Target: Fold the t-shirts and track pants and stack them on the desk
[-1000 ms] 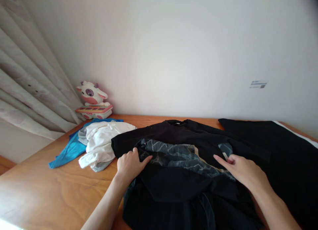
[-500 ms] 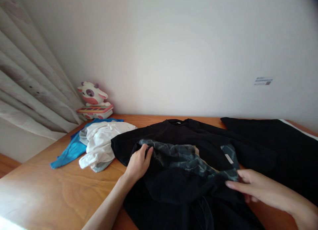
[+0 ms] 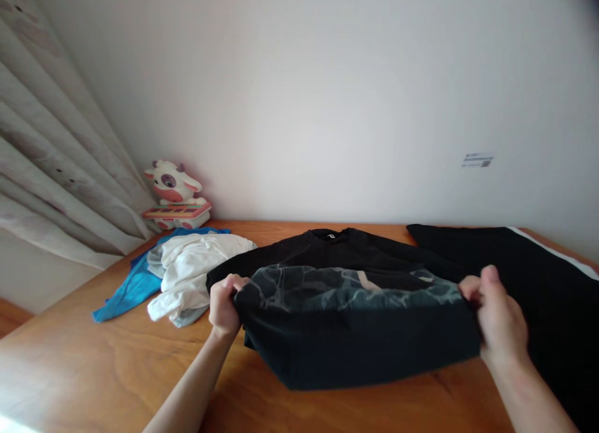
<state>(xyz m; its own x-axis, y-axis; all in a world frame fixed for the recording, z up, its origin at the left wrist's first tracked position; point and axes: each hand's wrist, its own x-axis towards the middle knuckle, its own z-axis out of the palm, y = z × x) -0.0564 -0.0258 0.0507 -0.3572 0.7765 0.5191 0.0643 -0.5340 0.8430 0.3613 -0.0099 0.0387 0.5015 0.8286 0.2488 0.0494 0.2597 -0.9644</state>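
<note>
Stretched between both hands, above the wooden table, is a black garment with a dark blue-grey patterned band along its upper opening; its exact kind is unclear. My left hand is closed on the left end of the band. The right end is gripped by my right hand, its thumb pointing up. Just behind lies a black long-sleeved top, neckline toward the wall, its lower part hidden by the held garment.
A white garment lies crumpled over a blue one on the left of the wooden table. A cow-shaped toy keyboard stands in the back corner by the curtain. Black cloth with a white stripe covers the right side.
My hands have moved farther apart, pulling the patterned band taut. The garment's lower part has lifted off the table, and bare wood shows beneath it. My right hand has risen.
</note>
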